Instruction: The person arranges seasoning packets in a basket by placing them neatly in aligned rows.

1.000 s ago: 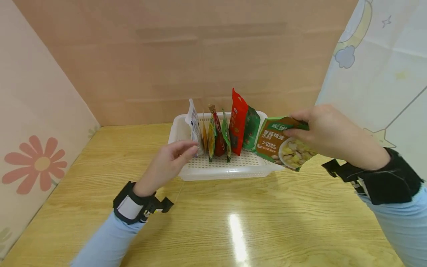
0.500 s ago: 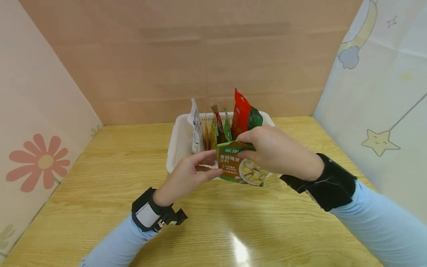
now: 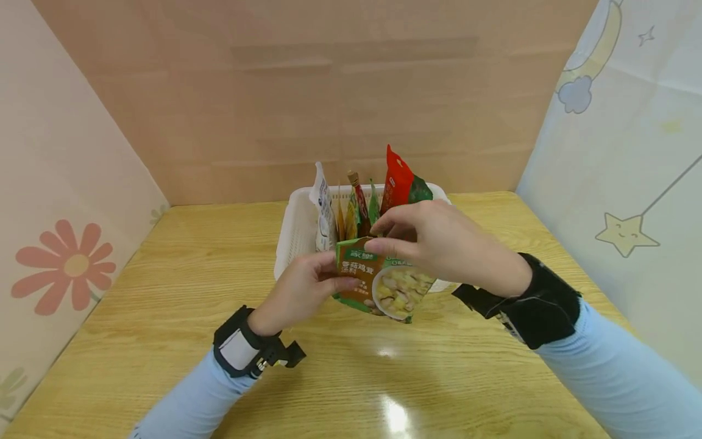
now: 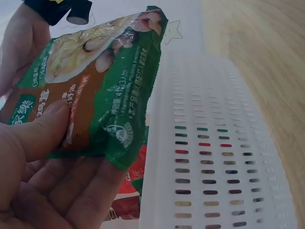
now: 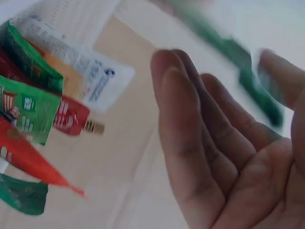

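My left hand (image 3: 304, 286) pinches a green and brown soup mix packet (image 3: 403, 291) by its left side, thumb on the printed front and fingers behind. The packet is held tilted in front of the basket; the left wrist view shows its puffy body and sealed green edge. My right hand (image 3: 450, 244) is at the packet's upper right, thumb over its top edge in the head view. In the right wrist view, its fingers (image 5: 181, 114) stand apart from the blurred packet (image 5: 224, 47), with a gap between them and the thumb.
Behind the packet stands a white slotted basket (image 3: 290, 250). Upright in it are a white pouch (image 3: 323, 210), a red spouted pouch (image 5: 71, 117) with a gold cap, a red bag (image 3: 396, 186) and several other packets. Walls rise at the back and both sides.
My right hand has brought the packet leftward from the basket's right end to the front. My left hand has taken hold of it, and my right fingers have loosened from it.
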Demonstrator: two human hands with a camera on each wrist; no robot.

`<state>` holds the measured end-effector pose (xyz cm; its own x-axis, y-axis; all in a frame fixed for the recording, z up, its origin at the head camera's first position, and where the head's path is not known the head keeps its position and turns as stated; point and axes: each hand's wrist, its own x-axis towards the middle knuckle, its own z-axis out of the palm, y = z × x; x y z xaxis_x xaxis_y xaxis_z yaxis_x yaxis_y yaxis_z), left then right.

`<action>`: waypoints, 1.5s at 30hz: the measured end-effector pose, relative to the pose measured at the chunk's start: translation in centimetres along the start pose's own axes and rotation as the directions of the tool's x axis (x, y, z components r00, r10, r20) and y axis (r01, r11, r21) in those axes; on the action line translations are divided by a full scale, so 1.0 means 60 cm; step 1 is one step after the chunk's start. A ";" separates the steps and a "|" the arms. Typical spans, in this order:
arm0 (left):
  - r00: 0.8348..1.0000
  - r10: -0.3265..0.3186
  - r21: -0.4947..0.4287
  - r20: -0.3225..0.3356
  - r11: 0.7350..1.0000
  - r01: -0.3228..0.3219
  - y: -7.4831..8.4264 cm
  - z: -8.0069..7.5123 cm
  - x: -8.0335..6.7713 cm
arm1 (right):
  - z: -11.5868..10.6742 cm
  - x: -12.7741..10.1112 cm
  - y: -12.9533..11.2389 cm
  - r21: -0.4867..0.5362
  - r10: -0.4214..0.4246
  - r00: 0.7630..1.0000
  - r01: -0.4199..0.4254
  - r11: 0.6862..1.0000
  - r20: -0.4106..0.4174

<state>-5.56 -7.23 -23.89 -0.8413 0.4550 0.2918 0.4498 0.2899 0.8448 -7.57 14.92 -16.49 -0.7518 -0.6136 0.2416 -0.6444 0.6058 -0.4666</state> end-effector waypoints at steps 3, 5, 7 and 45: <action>1.000 0.009 0.002 -0.017 1.000 -0.009 -0.017 -0.006 0.001 | -0.016 -0.012 0.022 0.174 0.076 0.997 -0.069 0.982 -0.033; 0.999 0.023 -0.029 -0.023 0.999 -0.024 -0.030 -0.012 0.002 | -0.021 -0.023 0.040 0.307 0.142 0.989 -0.124 0.944 -0.037; 0.998 0.054 -0.082 -0.023 0.995 -0.055 -0.042 -0.019 0.003 | -0.013 -0.034 0.059 0.416 0.214 0.976 -0.181 0.891 -0.034; 0.995 0.101 -0.235 -0.002 0.967 -0.099 -0.044 -0.058 0.008 | 0.205 -0.037 0.044 0.943 -0.031 0.960 -0.281 -0.180 0.280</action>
<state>-8.17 -10.73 -24.41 -0.7921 0.4803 0.3766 0.4476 0.0377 0.8934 -5.87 11.62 -28.71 -0.6625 -0.7490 0.0081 0.4588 -0.4143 -0.7860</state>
